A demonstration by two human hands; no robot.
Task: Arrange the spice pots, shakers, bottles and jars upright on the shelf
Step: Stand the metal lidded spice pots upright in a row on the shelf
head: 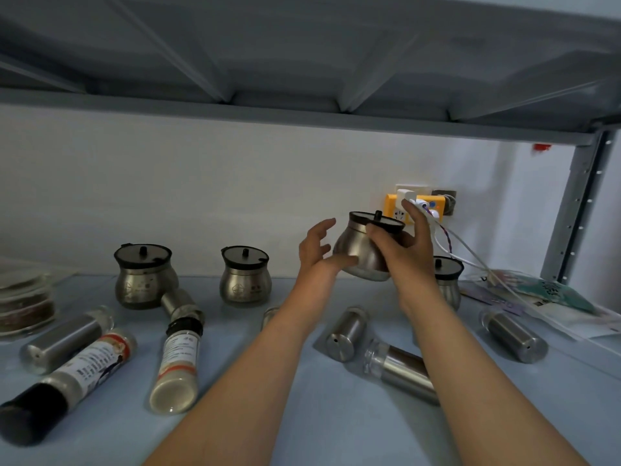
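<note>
Right hand (pixel 406 253) grips a tilted round steel pot with black lid (pixel 359 248) above the pale blue shelf (pixel 353 428). Left hand (pixel 314 253), fingers loosely spread, touches it with the thumb. Another lidded steel pot (pixel 245 276) stands upright just left; a toppled steel shaker (pixel 346 332) lies below.

Head-worn wide view, close, forward into the shelf (pixel 336 432)

Silver pot (pixel 359 255) with black-rimmed lid (pixel 357 215), pale blue shelf (pixel 319 418), white wall (pixel 201 179), yellow socket (pixel 391 204).
</note>
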